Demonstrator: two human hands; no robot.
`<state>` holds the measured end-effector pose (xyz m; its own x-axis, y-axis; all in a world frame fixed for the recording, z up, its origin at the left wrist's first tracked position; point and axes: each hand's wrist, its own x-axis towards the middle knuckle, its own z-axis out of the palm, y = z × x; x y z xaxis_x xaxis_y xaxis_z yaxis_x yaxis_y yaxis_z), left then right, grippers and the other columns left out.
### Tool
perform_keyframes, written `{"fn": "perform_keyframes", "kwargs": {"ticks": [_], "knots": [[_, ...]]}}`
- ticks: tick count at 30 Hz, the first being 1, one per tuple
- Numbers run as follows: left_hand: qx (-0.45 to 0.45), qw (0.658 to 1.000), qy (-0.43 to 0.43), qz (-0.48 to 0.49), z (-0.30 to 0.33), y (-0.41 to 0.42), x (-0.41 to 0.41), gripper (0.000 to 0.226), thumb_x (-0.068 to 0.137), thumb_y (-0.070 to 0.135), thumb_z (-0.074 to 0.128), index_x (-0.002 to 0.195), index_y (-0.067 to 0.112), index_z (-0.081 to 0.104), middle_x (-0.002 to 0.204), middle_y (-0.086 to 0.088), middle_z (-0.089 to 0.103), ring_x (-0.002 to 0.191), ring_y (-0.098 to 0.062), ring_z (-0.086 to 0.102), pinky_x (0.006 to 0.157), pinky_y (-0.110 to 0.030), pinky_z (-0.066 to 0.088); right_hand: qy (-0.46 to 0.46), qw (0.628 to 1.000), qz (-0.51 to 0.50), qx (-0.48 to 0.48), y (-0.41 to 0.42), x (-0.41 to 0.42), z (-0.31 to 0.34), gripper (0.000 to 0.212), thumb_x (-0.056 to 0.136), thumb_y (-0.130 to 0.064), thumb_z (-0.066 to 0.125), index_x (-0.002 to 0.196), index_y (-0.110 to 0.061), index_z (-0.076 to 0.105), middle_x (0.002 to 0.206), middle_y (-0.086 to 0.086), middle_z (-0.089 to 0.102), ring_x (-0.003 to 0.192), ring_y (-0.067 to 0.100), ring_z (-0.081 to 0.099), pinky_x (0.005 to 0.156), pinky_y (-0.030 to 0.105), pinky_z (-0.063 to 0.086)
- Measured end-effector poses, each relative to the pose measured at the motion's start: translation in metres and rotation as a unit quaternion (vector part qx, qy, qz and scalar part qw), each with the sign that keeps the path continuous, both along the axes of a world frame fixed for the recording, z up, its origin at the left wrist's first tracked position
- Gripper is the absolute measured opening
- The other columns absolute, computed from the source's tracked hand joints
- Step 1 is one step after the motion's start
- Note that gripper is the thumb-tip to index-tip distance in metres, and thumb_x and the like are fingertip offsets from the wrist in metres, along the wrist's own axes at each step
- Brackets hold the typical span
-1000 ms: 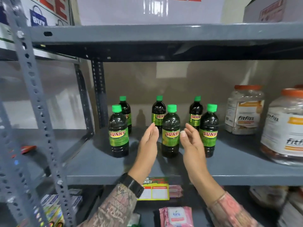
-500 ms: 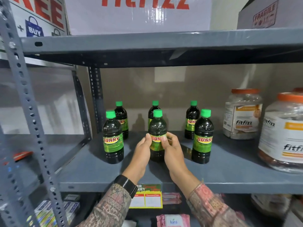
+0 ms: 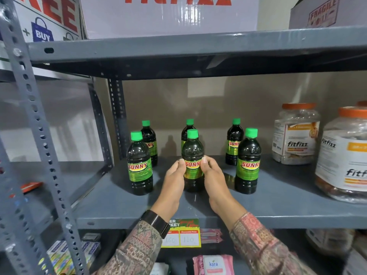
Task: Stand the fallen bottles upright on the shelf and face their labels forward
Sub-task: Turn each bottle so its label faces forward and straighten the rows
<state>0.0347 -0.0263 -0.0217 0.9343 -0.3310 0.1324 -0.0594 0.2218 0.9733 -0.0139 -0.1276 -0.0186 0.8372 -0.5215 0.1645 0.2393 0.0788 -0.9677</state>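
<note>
Several dark SUNNY bottles with green caps stand upright on the grey shelf (image 3: 278, 197). The front middle bottle (image 3: 192, 149) is clasped from both sides: my left hand (image 3: 173, 180) grips its left side and my right hand (image 3: 213, 178) its right, thumbs on the red and green label, which faces forward. A front left bottle (image 3: 139, 165) and a front right bottle (image 3: 248, 165) also show their labels. Three more stand behind: back left (image 3: 149, 139), back middle (image 3: 188, 126) mostly hidden, back right (image 3: 233, 143).
Two large fitfizz jars with orange lids, one (image 3: 296, 133) further back and one (image 3: 345, 155) nearer, stand at the right of the shelf. A perforated grey upright (image 3: 39, 135) rises at left. Cartons sit on the shelf above. A price tag (image 3: 182, 233) hangs on the front edge; packets lie below.
A second ago both hands were open and apart on either side of the middle bottle. They closed on it half a second ago and still hold it; the view has moved closer.
</note>
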Motion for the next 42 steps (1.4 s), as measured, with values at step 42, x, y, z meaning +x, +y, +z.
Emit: {"fn": "perform_keyframes", "kwargs": {"ticks": [42], "knots": [[0.019, 0.998, -0.053, -0.040, -0.001, -0.142, -0.066, 0.031, 0.112, 0.033, 0.044, 0.120, 0.028, 0.073, 0.115, 0.006, 0.081, 0.114, -0.010, 0.074, 0.104, -0.033, 0.055, -0.011, 0.999, -0.027, -0.043, -0.145, -0.075, -0.002, 0.022, 0.109, -0.029, 0.051, 0.126, -0.023, 0.064, 0.122, 0.004, 0.072, 0.112, 0.015, 0.069, 0.086, 0.026, 0.051]]}}
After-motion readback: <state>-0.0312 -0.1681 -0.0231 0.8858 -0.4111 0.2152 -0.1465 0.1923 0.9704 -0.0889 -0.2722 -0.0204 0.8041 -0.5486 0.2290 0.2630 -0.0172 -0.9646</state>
